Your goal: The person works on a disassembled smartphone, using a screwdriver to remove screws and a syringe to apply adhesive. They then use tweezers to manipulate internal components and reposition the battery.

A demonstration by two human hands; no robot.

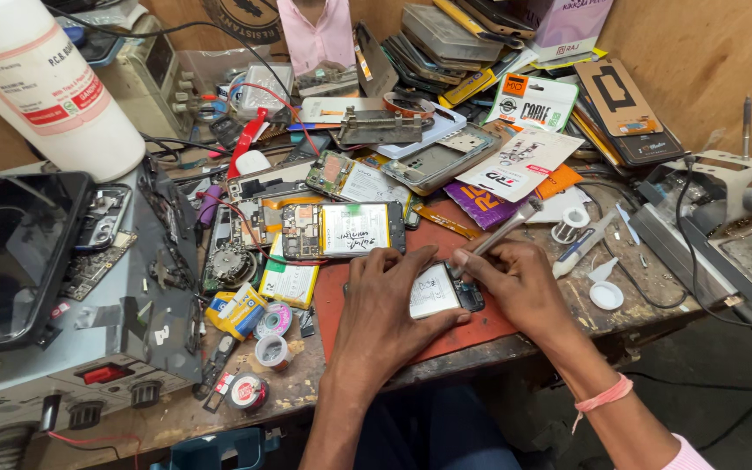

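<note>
An opened phone [442, 292] with a white battery lies on a red mat [446, 239] at the bench's front edge. My left hand [385, 309] presses down on the phone's left side and holds it steady. My right hand [515, 283] grips a metal-handled screwdriver [505, 230], whose tip rests on the phone's right end. A pink band circles my right wrist.
Another opened phone [344, 230] lies just behind on the mat. Tape rolls [270, 348], a yellow box [235, 310] and circuit boards sit to the left. A grey power supply [71, 348] and a white bottle [41, 78] stand left; a soldering stand [728, 187] is right.
</note>
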